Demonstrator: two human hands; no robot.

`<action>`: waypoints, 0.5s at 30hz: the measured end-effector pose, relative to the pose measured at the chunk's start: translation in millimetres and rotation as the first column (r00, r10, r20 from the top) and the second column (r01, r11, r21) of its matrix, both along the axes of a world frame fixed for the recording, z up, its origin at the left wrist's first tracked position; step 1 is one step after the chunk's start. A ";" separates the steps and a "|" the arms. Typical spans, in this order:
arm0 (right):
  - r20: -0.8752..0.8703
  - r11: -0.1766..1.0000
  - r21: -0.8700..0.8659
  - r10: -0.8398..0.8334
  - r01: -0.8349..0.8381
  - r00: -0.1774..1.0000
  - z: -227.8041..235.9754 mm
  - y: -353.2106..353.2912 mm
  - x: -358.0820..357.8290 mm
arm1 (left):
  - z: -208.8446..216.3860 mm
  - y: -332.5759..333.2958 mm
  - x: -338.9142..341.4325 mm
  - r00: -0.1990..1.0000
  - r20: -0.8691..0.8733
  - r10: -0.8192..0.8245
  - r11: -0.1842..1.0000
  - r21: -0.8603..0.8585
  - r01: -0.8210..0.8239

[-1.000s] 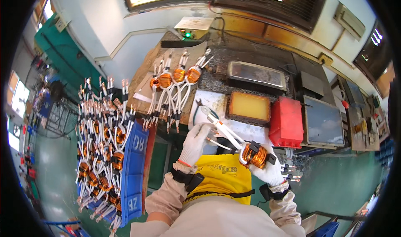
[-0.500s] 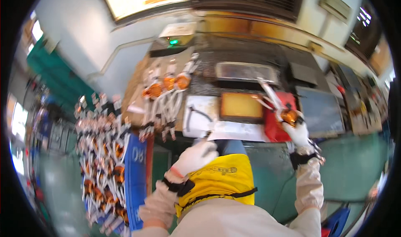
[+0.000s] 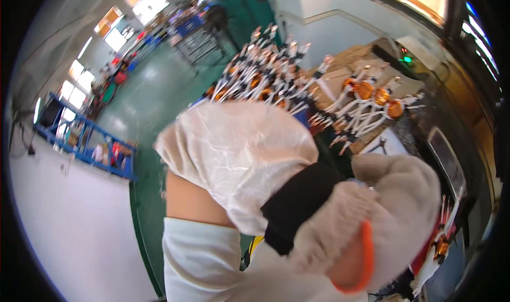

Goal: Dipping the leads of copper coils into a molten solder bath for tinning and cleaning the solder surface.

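Observation:
My left hand, in a pale knit glove with an orange cuff edge, is raised close to the camera. It is bent toward its wrist, and its fingers are mostly hidden, so I cannot tell whether it holds anything. A loose pale sleeve with a black band covers that forearm. Low at the right, my right hand, in a white glove, is closed on a copper wire coil with white sleeved leads. The coil is over a red pad, which is partly covered.
Several finished-looking coils with white leads lie on the bench's cardboard. Left of them, many more coils are heaped. A box with a green light stands at the back. A blue rack stands across the green floor.
The view has swung left. My left hand has risen from near the yellow apron to close before the camera. My right hand still holds the coil, now at the lower right.

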State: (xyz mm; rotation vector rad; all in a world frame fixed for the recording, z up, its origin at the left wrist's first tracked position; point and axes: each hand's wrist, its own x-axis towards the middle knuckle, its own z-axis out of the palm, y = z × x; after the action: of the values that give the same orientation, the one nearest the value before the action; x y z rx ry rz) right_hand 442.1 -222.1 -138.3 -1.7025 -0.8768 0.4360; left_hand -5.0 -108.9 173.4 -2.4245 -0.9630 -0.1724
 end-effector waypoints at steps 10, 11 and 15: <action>0.627 0.988 0.148 -0.066 -0.035 0.776 102.6 29.1 -146.3 | 16.0 -41.6 -3.5 0.980 -0.175 0.095 0.987 -0.110 -0.115; 0.630 0.986 0.153 -0.044 -0.069 0.776 103.3 33.2 -150.5 | 18.6 -44.8 -1.4 0.979 -0.182 0.090 0.989 -0.102 -0.110; 0.625 0.968 0.176 0.031 -0.180 0.780 105.6 44.9 -171.6 | 19.0 -52.0 -1.0 0.973 -0.220 0.069 0.984 -0.145 -0.102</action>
State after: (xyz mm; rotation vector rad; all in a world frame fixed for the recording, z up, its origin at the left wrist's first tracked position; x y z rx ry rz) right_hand 270.5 -177.2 -32.7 -1.5958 -1.4479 -0.1806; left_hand -6.0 -160.9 192.4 -2.4723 -1.0123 0.1984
